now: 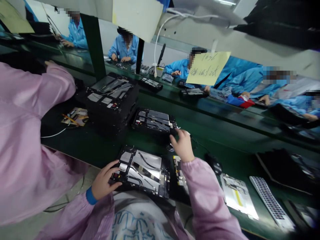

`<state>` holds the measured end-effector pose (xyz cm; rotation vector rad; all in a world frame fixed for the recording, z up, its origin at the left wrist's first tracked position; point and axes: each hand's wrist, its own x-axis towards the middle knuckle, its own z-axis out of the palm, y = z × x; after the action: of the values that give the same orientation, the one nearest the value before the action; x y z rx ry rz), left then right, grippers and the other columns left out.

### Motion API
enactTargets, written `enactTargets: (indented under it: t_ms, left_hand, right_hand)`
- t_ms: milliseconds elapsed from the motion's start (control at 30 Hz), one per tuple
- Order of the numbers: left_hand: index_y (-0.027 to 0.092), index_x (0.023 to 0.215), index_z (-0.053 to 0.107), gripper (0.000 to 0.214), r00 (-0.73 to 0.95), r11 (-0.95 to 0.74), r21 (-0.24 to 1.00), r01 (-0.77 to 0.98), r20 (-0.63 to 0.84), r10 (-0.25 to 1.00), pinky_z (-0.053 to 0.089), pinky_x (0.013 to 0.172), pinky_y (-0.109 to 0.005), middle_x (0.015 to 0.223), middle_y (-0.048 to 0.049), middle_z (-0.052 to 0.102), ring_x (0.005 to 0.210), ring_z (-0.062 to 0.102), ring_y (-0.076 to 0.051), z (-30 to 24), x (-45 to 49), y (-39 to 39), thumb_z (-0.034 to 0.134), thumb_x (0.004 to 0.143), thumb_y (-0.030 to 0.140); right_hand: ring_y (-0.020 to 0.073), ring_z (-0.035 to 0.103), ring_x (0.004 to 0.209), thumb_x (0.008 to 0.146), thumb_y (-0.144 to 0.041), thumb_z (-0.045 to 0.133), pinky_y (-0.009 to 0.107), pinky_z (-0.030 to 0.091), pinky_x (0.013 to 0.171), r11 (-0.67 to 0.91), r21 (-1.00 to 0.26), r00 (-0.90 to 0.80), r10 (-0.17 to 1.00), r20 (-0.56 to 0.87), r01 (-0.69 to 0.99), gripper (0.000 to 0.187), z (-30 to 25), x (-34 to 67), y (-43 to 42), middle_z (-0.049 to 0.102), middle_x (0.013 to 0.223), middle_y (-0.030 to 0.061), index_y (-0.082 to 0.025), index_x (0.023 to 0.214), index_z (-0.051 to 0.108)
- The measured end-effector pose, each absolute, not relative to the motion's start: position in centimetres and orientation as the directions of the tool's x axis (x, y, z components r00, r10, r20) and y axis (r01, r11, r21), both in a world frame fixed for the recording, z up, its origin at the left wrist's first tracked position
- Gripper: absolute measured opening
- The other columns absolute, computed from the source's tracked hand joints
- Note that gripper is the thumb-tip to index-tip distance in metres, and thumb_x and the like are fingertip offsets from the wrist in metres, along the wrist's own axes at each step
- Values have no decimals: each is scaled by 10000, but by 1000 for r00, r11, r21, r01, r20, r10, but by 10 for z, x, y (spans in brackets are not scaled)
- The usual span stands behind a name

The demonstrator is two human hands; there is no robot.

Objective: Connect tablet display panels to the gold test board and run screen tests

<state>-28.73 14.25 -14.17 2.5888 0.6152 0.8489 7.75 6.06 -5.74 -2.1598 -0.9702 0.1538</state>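
My left hand (103, 180) grips the near left corner of an opened tablet chassis (142, 171) lying at the front edge of the green bench, fingers curled over its rim. My right hand (183, 144) reaches forward past that chassis to the right end of a second opened tablet (154, 120) farther back, its fingertips pinched at that unit's corner; what they hold, if anything, is too small to see. A small circuit board (178, 170) lies just right of the near chassis, under my right wrist.
A stack of black tablet units (110, 96) stands at the back left. A co-worker's pink sleeve (30, 126) fills the left side. A black mouse (214, 163), a white panel (237, 195) and a keyboard (270, 201) lie to the right. Several blue-coated people sit across the green conveyor (225, 116).
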Motion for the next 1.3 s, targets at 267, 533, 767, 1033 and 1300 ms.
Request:
enactTargets:
  t_ms: [267,533,767,1033,1300]
  left_hand:
    - [186,1121,622,454,714,-851,434,295,492,498,533,916,-343,1256,-146,619,1124,619,-256,-142,-291,143,592,814,520]
    - [195,1120,631,453,727,-847,438,302,469,502,527,933,-355,1267,-142,613,1138,612,-261,-141,-291,145,597,808,520]
    - [197,1116,636,441,731,-818,481,314,427,532,519,953,-367,1279,-147,608,1160,601,-274,-137,-291,144,625,789,494]
    - [188,1149,615,441,735,-809,499,310,414,537,492,985,-403,1309,-159,578,1193,572,-280,-140,-290,144,604,813,474]
    - [172,1212,564,490,616,-589,797,134,398,680,478,980,-478,1283,-179,565,1202,542,-316,-96,-281,153,539,849,500]
  right_hand:
    - [198,609,1007,901,-367,577,404,525,859,-614,-757,739,614,-278,225,345,-58,144,123,601,1164,82,-150,1169,571]
    - [200,599,1027,907,-362,568,411,525,864,-553,-825,570,644,-511,-115,363,-55,148,120,579,1201,89,-154,1204,548]
    - [140,641,806,899,-308,572,310,552,726,-311,-893,567,691,-448,-327,227,-43,141,119,663,954,50,-131,1037,608]
    - [170,683,667,768,-231,595,306,587,684,10,-892,611,732,-300,-451,76,-30,118,112,692,660,12,-176,820,603]
    - [187,711,731,685,-273,663,298,598,681,110,-867,640,721,-267,-486,200,-36,80,17,714,736,-9,-218,867,601]
